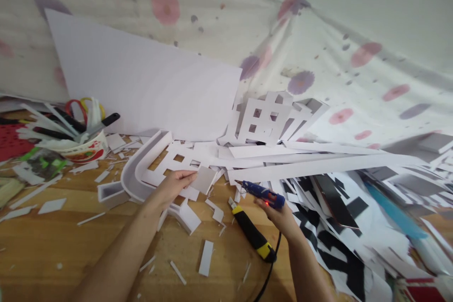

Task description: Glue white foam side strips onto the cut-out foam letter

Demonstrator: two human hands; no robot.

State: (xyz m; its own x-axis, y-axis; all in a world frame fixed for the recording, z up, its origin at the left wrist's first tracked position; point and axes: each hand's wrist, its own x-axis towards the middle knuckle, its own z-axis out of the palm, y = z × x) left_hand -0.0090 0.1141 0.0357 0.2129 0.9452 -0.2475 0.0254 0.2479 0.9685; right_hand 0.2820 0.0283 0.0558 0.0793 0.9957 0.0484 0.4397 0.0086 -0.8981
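Between the thumb and fingers of my left hand (177, 186) is a small grey-white board piece (204, 180), held up near the middle. My right hand (278, 214) grips a blue glue gun (264, 193) whose tip points left toward that piece, apart from it. A red light glows on the gun and its black cord runs down the table. Below the gun lies a black and yellow utility knife (252, 231) with its blade end up. Left of my left hand, a curved white channel-shaped piece (132, 174) rests on the table.
A bowl (95, 147) with scissors and tools stands at the left. A large white board (148, 80) leans against the flowered curtain. White cut-outs (262, 118) stand behind, and long strips (329, 165) extend right. A dark phone-like slab (334, 200) lies on papers; scraps litter the wooden table (106, 255).
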